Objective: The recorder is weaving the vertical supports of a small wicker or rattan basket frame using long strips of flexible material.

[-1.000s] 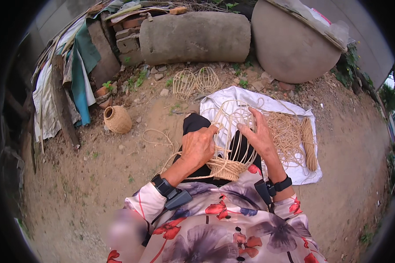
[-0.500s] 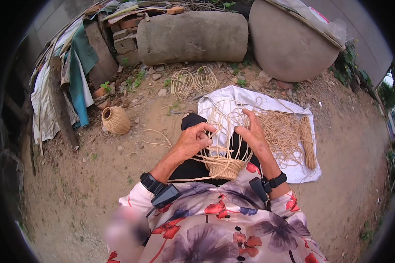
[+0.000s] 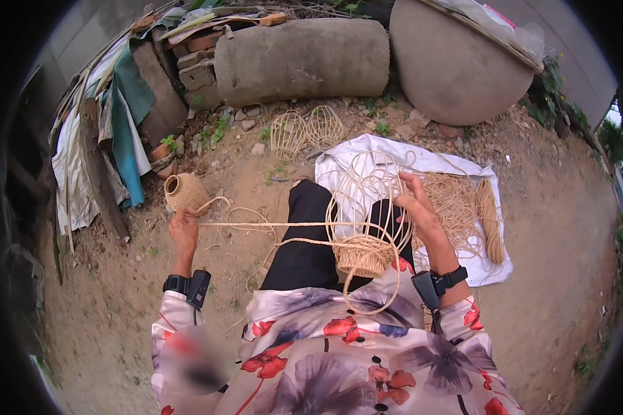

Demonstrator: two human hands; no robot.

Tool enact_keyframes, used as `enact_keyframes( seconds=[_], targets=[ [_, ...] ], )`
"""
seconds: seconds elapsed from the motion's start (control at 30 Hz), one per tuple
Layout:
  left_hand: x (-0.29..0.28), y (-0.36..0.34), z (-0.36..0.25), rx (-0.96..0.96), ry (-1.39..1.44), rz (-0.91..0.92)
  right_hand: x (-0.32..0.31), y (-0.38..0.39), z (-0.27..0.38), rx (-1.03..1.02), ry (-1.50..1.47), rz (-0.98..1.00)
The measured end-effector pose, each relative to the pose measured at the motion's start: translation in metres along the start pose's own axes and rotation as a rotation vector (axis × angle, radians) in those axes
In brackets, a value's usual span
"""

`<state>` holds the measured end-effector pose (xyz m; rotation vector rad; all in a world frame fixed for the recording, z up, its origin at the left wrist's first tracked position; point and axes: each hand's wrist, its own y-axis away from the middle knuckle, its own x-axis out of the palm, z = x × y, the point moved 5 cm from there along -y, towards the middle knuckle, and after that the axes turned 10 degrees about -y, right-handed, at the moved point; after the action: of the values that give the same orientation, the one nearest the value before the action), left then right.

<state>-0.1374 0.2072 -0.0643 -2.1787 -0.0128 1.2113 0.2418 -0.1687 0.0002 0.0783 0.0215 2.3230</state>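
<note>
Between my knees sits a half-woven basket (image 3: 362,257), its bottom band of tan cord woven tight and its pale bent ribs rising bare above. Out to the left, my left hand (image 3: 183,235) is closed on a tan cord (image 3: 263,224) that runs taut across to the ribs. A second strand slants from the woven band toward the left, and a loose loop hangs over the near side of the basket onto my shirt. My right hand (image 3: 420,205) has its fingers curled around the ribs on the right side of the frame; the fingertips are partly hidden.
A white sheet (image 3: 490,273) on the right bears a loose tangle of cord (image 3: 450,211) and a tied hank (image 3: 491,221). A finished woven pot-shaped basket (image 3: 187,191) lies on the left. Two bare frames (image 3: 325,126) stand ahead, before a concrete cylinder (image 3: 301,62).
My left hand has swung from the basket far out to the left, drawing the cord straight. The right hand has shifted slightly right, to the frame's side ribs.
</note>
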Motion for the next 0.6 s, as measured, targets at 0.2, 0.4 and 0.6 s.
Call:
enact_keyframes(
  seconds=[0.2, 0.4, 0.6],
  targets=[
    [-0.028, 0.005, 0.064, -0.017, -0.321, 0.188, -0.007, -0.004, -0.004, 0.019, 0.037, -0.037],
    [-0.013, 0.059, -0.178, 0.236, 0.42, 0.677, 0.03, -0.004, 0.008, 0.018, 0.204, 0.035],
    [-0.016, 0.094, -0.256, 0.382, 0.603, 0.821, 0.03, -0.006, 0.006, 0.033, 0.26, -0.009]
  ],
)
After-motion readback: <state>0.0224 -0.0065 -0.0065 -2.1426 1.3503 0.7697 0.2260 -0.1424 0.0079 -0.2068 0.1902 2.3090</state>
